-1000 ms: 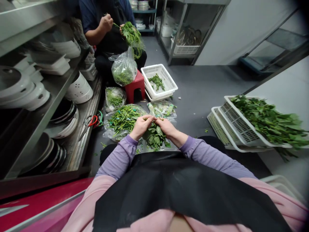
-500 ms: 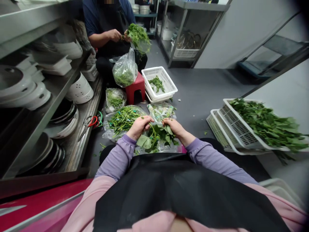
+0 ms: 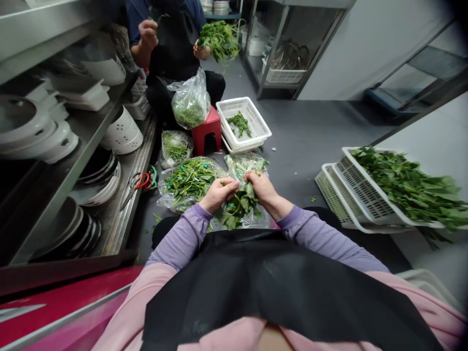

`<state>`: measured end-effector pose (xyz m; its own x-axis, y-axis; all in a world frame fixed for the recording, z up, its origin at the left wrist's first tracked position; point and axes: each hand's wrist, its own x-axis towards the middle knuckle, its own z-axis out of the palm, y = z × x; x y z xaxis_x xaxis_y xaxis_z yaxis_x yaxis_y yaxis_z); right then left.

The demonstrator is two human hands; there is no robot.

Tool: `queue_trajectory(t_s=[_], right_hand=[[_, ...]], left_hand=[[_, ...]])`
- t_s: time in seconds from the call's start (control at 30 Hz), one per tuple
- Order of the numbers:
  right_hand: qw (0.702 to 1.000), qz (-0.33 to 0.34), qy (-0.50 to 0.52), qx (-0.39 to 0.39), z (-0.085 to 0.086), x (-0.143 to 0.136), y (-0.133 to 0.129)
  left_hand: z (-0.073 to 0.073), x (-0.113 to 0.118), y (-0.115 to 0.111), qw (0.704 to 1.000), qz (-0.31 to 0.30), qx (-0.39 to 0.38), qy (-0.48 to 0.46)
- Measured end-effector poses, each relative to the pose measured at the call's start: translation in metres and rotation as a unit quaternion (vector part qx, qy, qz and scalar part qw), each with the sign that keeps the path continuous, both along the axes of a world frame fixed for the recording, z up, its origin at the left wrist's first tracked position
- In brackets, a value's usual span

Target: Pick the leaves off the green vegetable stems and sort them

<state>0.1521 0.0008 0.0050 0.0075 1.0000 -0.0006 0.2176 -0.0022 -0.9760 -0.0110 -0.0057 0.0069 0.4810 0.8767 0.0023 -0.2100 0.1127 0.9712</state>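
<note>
Left hand (image 3: 217,194) and right hand (image 3: 263,189), both curled tight around leafy greens (image 3: 242,203) bunched between and just below them.

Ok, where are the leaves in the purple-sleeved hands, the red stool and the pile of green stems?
Leaves (image 3: 239,207): head view, middle of the bunch.
Red stool (image 3: 205,129): head view, side panel.
Green stems (image 3: 189,178): head view, middle of the pile.

So the leafy greens (image 3: 239,205) are a loose, kinda scruffy bunch, mostly dark green with some lighter patches, and the leaves look broad and a bit crumpled. They're held up between the left hand (image 3: 219,193) and right hand (image 3: 261,187), stems pinched in the fingers up top, leaves just flopping downward below. Fingers hide most of the stems tbh.
</note>
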Motion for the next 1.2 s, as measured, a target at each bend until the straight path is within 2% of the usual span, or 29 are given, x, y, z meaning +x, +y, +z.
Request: queue_trajectory(t_s=[0.07, 0.1, 0.2, 0.3, 0.37, 0.53, 0.6, 0.67, 0.77, 0.83, 0.9, 0.97, 1.07, 1.1, 1.13, 1.2], right_hand=[[0.999, -0.034, 0.028, -0.01, -0.004, 0.011, 0.007], [0.999, -0.022, 0.03, -0.005, -0.005, 0.016, 0.01], [0.995, 0.095, 0.033, -0.018, -0.004, 0.025, 0.007], [0.964, 0.22, 0.082, -0.121, -0.002, 0.017, -0.004], [0.944, 0.228, 0.145, -0.19, -0.002, 0.007, -0.012], [0.886, 0.194, 0.307, -0.288, -0.005, -0.006, -0.027], [0.859, 0.202, 0.34, -0.324, -0.004, -0.006, -0.033], [0.848, 0.223, 0.346, -0.333, -0.001, -0.005, -0.037], [0.865, 0.251, 0.318, -0.297, 0.004, -0.004, -0.039], [0.901, 0.253, 0.252, -0.247, 0.006, -0.004, -0.038], [0.937, 0.228, 0.176, -0.197, 0.005, -0.003, -0.037], [0.966, 0.167, 0.121, -0.155, -0.001, -0.001, -0.035], [0.992, 0.065, 0.043, -0.102, -0.013, 0.005, -0.036], [0.995, 0.056, 0.004, -0.078, -0.017, 0.01, -0.038], [0.996, 0.068, -0.043, -0.042, -0.02, 0.015, -0.041], [0.974, 0.152, -0.154, 0.071, -0.025, 0.03, -0.051]], left_hand=[[0.001, 0.001, 0.0, 0.997, -0.001, -0.043, -0.069], [0.001, 0.001, 0.001, 0.993, 0.002, -0.065, -0.098], [-0.002, 0.001, 0.006, 0.982, 0.017, -0.105, -0.156], [-0.008, 0.001, 0.009, 0.981, 0.016, -0.091, -0.169], [-0.011, 0.001, 0.01, 0.983, 0.017, -0.065, -0.17], [-0.018, -0.001, 0.011, 0.983, 0.007, -0.037, -0.18], [-0.02, -0.002, 0.011, 0.984, -0.007, -0.038, -0.174], [-0.02, -0.003, 0.011, 0.986, -0.02, -0.035, -0.16], [-0.017, -0.009, 0.013, 0.993, -0.005, -0.01, -0.114], [-0.013, -0.013, 0.013, 0.998, 0.018, 0.028, -0.059], [-0.008, -0.012, 0.009, 0.995, 0.038, 0.094, 0.021], [-0.005, -0.005, 0.0, 0.97, 0.05, 0.206, 0.119], [-0.005, 0.012, -0.017, 0.904, 0.053, 0.363, 0.22], [-0.007, 0.017, -0.021, 0.894, 0.053, 0.38, 0.231], [-0.01, 0.021, -0.022, 0.898, 0.059, 0.37, 0.231], [-0.017, 0.021, -0.014, 0.934, 0.099, 0.279, 0.202]])
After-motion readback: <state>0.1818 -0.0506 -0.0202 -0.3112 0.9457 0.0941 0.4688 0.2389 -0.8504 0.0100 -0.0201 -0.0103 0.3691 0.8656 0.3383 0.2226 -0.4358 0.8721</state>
